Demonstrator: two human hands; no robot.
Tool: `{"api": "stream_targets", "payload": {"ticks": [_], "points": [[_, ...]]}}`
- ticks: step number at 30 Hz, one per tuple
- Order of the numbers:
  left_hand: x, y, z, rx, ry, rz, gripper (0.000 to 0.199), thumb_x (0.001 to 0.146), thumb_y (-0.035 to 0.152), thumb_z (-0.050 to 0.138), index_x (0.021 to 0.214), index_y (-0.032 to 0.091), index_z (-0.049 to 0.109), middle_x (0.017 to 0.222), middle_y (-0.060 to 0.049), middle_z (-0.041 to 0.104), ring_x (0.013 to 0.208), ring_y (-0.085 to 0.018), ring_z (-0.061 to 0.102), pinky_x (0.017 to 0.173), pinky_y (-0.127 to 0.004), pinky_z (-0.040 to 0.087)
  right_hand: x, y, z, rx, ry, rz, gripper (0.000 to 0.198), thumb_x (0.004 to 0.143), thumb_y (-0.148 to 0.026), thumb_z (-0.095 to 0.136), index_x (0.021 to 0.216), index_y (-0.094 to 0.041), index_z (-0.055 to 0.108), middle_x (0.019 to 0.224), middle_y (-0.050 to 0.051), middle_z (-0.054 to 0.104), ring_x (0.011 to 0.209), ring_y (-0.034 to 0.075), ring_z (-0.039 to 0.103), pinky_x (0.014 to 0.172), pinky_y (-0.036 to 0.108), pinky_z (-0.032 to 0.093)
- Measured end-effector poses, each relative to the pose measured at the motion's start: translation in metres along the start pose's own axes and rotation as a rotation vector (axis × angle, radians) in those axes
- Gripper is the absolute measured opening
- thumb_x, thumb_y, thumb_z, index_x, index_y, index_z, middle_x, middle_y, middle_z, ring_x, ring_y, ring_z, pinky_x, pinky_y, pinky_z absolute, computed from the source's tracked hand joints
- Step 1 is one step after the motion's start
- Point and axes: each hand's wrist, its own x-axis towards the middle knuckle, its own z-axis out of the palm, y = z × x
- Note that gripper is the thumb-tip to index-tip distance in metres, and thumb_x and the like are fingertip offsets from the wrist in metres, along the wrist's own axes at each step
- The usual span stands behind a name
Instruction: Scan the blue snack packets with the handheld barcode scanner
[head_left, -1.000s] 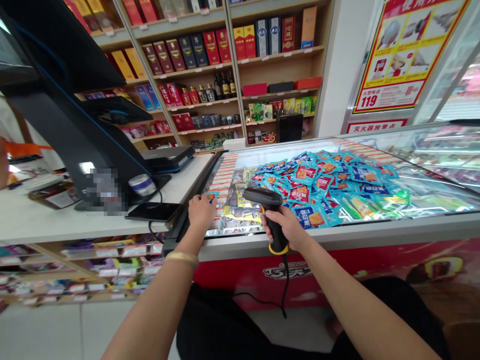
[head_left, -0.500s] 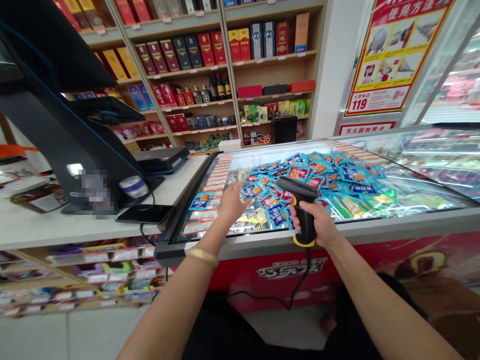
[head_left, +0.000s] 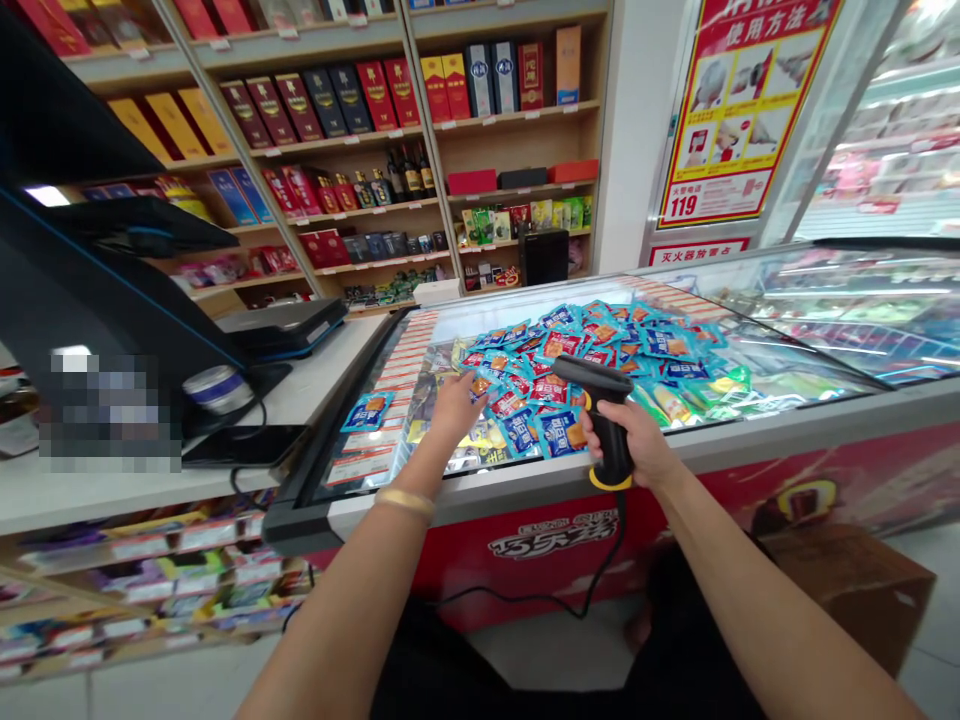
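A black and yellow handheld barcode scanner (head_left: 611, 440) is gripped in my right hand (head_left: 637, 440), its head tilted over the freezer's glass lid and its cable hanging below. My left hand (head_left: 454, 408), with a gold bangle at the wrist, is at the left edge of a pile of blue and red snack packets (head_left: 559, 345). Its thumb and fingers close on one snack packet (head_left: 481, 386), which still lies among the others. A single blue packet (head_left: 367, 411) lies apart on the lid's left side.
The chest freezer (head_left: 525, 480) stands before me. On the left counter are a black point-of-sale terminal (head_left: 90, 270), a scale (head_left: 281, 325), a round tin (head_left: 217, 388) and a dark phone-like slab (head_left: 244, 446). Shelves of boxed bottles (head_left: 322, 100) stand behind; a cardboard box (head_left: 847, 590) sits at right.
My left hand has come down from just above the pile onto a packet, its spread fingers closing. The view has swung right; the scanner stays in my right hand.
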Motion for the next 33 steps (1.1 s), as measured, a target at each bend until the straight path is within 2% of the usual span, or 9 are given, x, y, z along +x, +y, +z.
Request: {"api": "stream_targets", "payload": {"ticks": [2,4,7,10,13,16,21,28,33], "points": [[-0.006,0.003,-0.003,-0.144,0.112,-0.043,0.049,0.067,0.038,0.079,0.111,0.017,0.070,0.118,-0.016,0.067,0.119,-0.033,0.059,0.108,-0.046,0.039,0.000,0.001,-0.002,-0.002,-0.011,0.004,0.026,0.075,-0.039,0.071,0.085,-0.018,0.059,0.068,0.001,0.059,0.050,0.010,0.050,0.043,0.023,0.044],[-0.015,0.009,-0.004,-0.427,0.166,-0.095,0.052,0.072,0.049,0.073,0.114,0.019,0.069,0.111,-0.011,0.070,0.113,-0.029,0.062,0.105,-0.045,0.043,0.000,0.001,-0.002,-0.006,-0.029,0.011,0.027,0.076,-0.038,0.071,0.091,-0.018,0.060,0.069,0.000,0.058,0.050,0.010,0.050,0.043,0.022,0.044],[-0.034,0.020,0.000,-0.940,0.060,-0.210,0.058,0.078,0.067,0.059,0.110,0.019,0.069,0.097,-0.008,0.073,0.104,-0.025,0.067,0.096,-0.042,0.050,-0.002,0.000,0.002,-0.020,-0.057,0.001,0.031,0.074,-0.038,0.072,0.093,-0.017,0.061,0.069,0.000,0.057,0.050,0.009,0.050,0.042,0.022,0.043],[-0.051,0.029,0.004,-1.168,-0.064,-0.268,0.061,0.073,0.074,0.061,0.095,0.017,0.070,0.091,-0.010,0.075,0.101,-0.027,0.069,0.092,-0.042,0.052,-0.004,-0.001,0.006,-0.049,-0.060,-0.032,0.030,0.072,-0.038,0.072,0.089,-0.016,0.060,0.068,0.000,0.057,0.049,0.009,0.049,0.041,0.021,0.041],[-0.060,0.034,0.006,-1.132,-0.154,-0.261,0.061,0.072,0.075,0.061,0.089,0.017,0.071,0.093,-0.011,0.076,0.106,-0.030,0.068,0.097,-0.043,0.049,-0.005,0.001,0.005,-0.095,-0.089,-0.033,0.028,0.073,-0.038,0.071,0.086,-0.017,0.059,0.067,0.001,0.058,0.048,0.009,0.048,0.041,0.022,0.041],[-0.061,0.035,0.006,-1.068,-0.196,-0.279,0.061,0.077,0.075,0.056,0.091,0.017,0.072,0.098,-0.012,0.076,0.111,-0.031,0.066,0.101,-0.044,0.045,-0.004,0.004,0.002,-0.116,-0.119,-0.021,0.030,0.074,-0.039,0.071,0.090,-0.017,0.059,0.069,0.001,0.059,0.050,0.010,0.050,0.041,0.022,0.042],[-0.060,0.033,0.007,-1.019,-0.187,-0.277,0.056,0.081,0.071,0.053,0.094,0.020,0.072,0.104,-0.009,0.076,0.111,-0.028,0.066,0.103,-0.044,0.045,-0.005,0.003,0.002,-0.147,-0.176,0.003,0.036,0.072,-0.041,0.073,0.094,-0.016,0.061,0.069,0.000,0.058,0.049,0.009,0.050,0.041,0.021,0.043],[-0.062,0.036,0.005,-1.052,-0.195,-0.190,0.061,0.073,0.075,0.061,0.089,0.018,0.075,0.098,-0.010,0.077,0.107,-0.029,0.069,0.104,-0.042,0.046,-0.006,-0.003,0.007,-0.204,-0.209,0.021,0.035,0.072,-0.043,0.074,0.088,-0.015,0.059,0.068,0.000,0.057,0.047,0.009,0.051,0.042,0.021,0.043],[-0.062,0.035,0.005,-1.047,-0.206,-0.218,0.057,0.077,0.072,0.059,0.091,0.019,0.075,0.094,-0.009,0.077,0.109,-0.029,0.068,0.104,-0.045,0.046,-0.006,-0.003,0.007,-0.192,-0.219,0.032,0.032,0.073,-0.041,0.073,0.085,-0.016,0.058,0.067,0.000,0.056,0.047,0.009,0.050,0.041,0.021,0.043]]}}
